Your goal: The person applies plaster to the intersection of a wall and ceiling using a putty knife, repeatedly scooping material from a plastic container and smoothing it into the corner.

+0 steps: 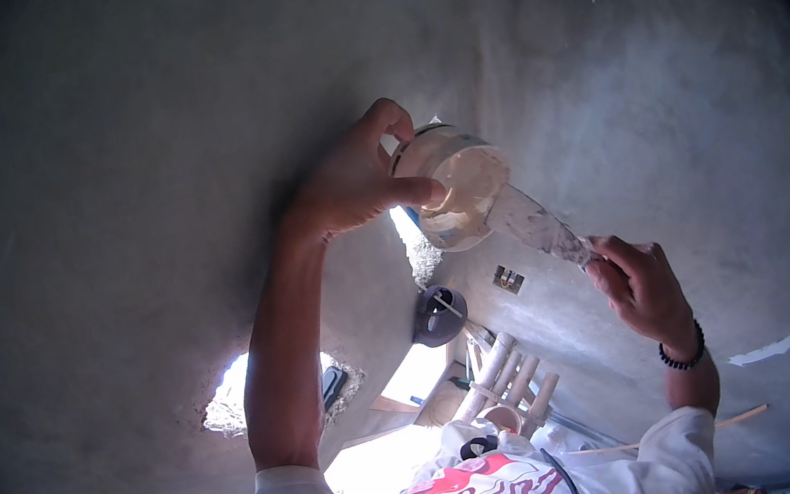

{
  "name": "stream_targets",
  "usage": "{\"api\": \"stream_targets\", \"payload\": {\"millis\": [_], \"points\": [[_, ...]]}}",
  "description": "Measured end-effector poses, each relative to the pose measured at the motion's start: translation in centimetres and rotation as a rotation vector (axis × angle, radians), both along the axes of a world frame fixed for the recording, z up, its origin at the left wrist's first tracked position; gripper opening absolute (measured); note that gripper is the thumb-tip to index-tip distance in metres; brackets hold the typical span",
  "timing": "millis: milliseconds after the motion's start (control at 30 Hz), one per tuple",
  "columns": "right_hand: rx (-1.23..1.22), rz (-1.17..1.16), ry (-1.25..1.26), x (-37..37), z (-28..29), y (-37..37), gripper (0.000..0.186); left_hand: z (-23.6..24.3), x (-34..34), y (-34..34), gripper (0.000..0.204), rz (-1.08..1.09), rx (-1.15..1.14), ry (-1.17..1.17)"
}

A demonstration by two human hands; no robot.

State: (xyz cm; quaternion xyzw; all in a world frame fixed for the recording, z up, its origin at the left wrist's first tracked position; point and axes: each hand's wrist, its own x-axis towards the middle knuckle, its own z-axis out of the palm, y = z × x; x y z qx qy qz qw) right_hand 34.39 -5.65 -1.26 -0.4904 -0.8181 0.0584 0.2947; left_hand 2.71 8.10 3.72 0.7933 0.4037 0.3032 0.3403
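A pale round plastic tub point(432, 151), tilted with its mouth toward the lower right, is in my left hand point(350, 177). My left thumb presses inside its rim while the fingers curl round the outside. Beige smears coat its inner wall. My right hand point(638, 289) grips the handle end of a putty knife point(535, 224). Its wide, stained blade meets the tub's rim on the lower right side. Part of the blade tip is hard to separate from the tub's edge.
Grey plastered walls point(104, 187) surround me. A rough-edged opening point(227, 400) lets in light at the lower left. An uncovered electrical box point(508, 279) sits in the right wall. Below are a dark round container point(439, 316) and several wooden poles point(508, 368).
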Motion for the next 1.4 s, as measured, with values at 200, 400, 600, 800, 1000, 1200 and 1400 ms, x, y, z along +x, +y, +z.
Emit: {"api": "stream_targets", "payload": {"millis": [200, 400, 600, 800, 1000, 1200, 1400], "points": [[0.068, -0.075, -0.292, -1.6, 1.0, 1.2, 0.018, -0.1, 0.1, 0.2, 0.060, -0.026, 0.035, 0.025], [-0.169, 0.027, -0.208, -2.1, 1.5, 1.5, 0.018, -0.2, 0.1, 0.1, 0.060, -0.028, 0.076, 0.047], [-0.491, 0.017, 0.032, -2.1, 0.2, 1.4, 0.017, -0.2, 0.0, 0.2, 0.057, -0.033, 0.142, 0.067], [-0.569, 0.062, 0.217, -2.2, -1.9, 0.5, 0.021, 0.3, 0.3, 0.0, 0.055, -0.037, 0.143, 0.070], [-0.863, 0.129, 0.591, -2.8, -3.0, -0.4, 0.022, 0.0, -0.1, 0.0, 0.055, -0.032, 0.110, 0.060], [-0.834, 0.413, 1.093, 0.0, 0.0, 0.4, 0.031, -0.5, 0.2, 1.0, 0.056, -0.053, 0.223, 0.068], [-0.171, 0.053, 0.756, 1.5, 12.6, 6.8, 0.038, 1.1, 0.0, -0.3, 0.058, -0.043, 0.078, 0.080]]}}
